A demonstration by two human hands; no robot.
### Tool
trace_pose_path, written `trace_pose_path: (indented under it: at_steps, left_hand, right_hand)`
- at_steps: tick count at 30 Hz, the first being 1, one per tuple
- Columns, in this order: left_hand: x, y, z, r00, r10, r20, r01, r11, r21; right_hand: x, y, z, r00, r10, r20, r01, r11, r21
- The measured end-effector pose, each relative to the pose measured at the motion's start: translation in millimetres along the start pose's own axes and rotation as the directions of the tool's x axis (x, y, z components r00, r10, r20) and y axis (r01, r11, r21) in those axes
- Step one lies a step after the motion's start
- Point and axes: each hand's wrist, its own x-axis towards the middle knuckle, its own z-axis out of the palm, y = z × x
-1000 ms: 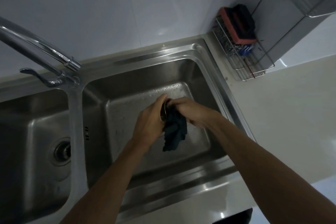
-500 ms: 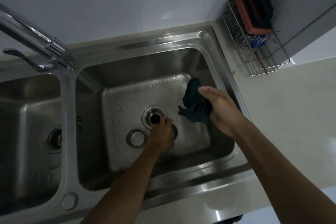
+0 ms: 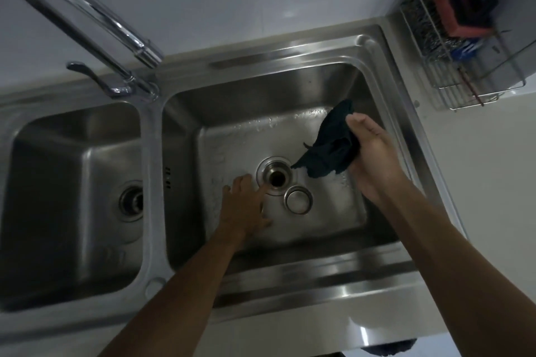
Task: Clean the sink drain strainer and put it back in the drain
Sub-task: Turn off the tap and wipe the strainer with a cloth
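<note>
Our right hand (image 3: 374, 159) clutches the cloth (image 3: 326, 151) clear of the drain (image 3: 274, 176), leaving the opening free. The strainer (image 3: 298, 199) lies just beside the drain, unseated, and our left hand (image 3: 245, 207) rests spread and loose at the drain's other side.

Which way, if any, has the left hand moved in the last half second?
Yes. The left hand shifted left: from just below the drain opening to its lower left.

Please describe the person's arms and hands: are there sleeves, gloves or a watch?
The left hand and right hand wear no gloves. Both arms are bare up to the frame edge: no sleeve, watch or bracelet shows.
</note>
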Motion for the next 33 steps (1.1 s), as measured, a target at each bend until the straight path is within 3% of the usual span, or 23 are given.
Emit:
trace_pose_path:
  at_steps: [3,5,6,7,9,11,12,14,16,19,22,24,28,29,33]
  left_hand:
    - [-12,-14,6,0.988,-0.087,0.128,0.101,0.989,-0.108]
    - [-14,-21,3,0.988,-0.100,0.114,0.131,0.944,-0.302]
    - [-15,-25,-2,0.989,-0.108,0.105,0.145,0.874,-0.464]
    - [-15,-28,-10,0.984,-0.136,0.115,0.178,0.729,-0.660]
    - [-16,-35,-32,0.946,-0.205,0.250,0.301,0.277,-0.912]
    - [-18,-45,-50,0.902,-0.149,0.406,0.379,-0.177,-0.908]
    - [-19,-50,-57,0.897,-0.100,0.431,0.380,-0.325,-0.866]
    - [-18,-55,-68,0.909,-0.053,0.413,0.339,-0.480,-0.809]
    - [-19,-54,-82,0.933,-0.010,0.361,0.296,-0.550,-0.781]
    - [-23,-45,-103,0.946,0.011,0.324,0.266,-0.596,-0.758]
    - [-27,-48,-106,0.970,-0.019,0.242,0.174,-0.640,-0.749]
    - [-33,-52,-107,0.976,-0.043,0.213,0.138,-0.637,-0.759]
    - [-40,-60,-113,0.970,-0.022,0.244,0.181,-0.607,-0.774]
    - [-39,-62,-114,0.967,-0.058,0.247,0.165,-0.594,-0.787]
    - [-37,-63,-116,0.949,-0.201,0.244,0.111,-0.511,-0.852]
  right_hand:
    - [-1,10,19,0.999,-0.007,-0.045,0.010,0.998,0.054]
    - [-3,19,30,0.998,-0.008,-0.063,0.012,0.997,0.077]
    - [-5,23,35,0.997,-0.014,-0.071,0.019,0.997,0.073]
    - [-7,27,40,0.997,-0.021,-0.074,0.026,0.998,0.066]
    - [-13,36,53,0.998,-0.030,-0.061,0.033,0.998,0.056]
    - [-19,49,69,0.997,-0.036,-0.064,0.037,0.999,0.021]
    - [-21,57,77,0.997,-0.042,-0.069,0.041,0.999,-0.019]
    - [-27,72,95,0.997,-0.062,-0.053,0.054,0.989,-0.137]
    - [-35,89,112,0.990,-0.138,-0.008,0.129,0.941,-0.314]
    - [-46,116,137,0.919,-0.375,0.117,0.362,0.693,-0.623]
    - [-52,136,164,0.879,-0.425,0.214,0.433,0.528,-0.730]
    - [-47,135,177,0.901,-0.391,0.188,0.392,0.548,-0.739]
    - [-32,124,183,0.965,-0.260,0.036,0.214,0.701,-0.681]
    - [-40,128,186,0.964,-0.257,0.075,0.239,0.698,-0.675]
    - [-76,144,184,0.875,-0.352,0.332,0.478,0.523,-0.705]
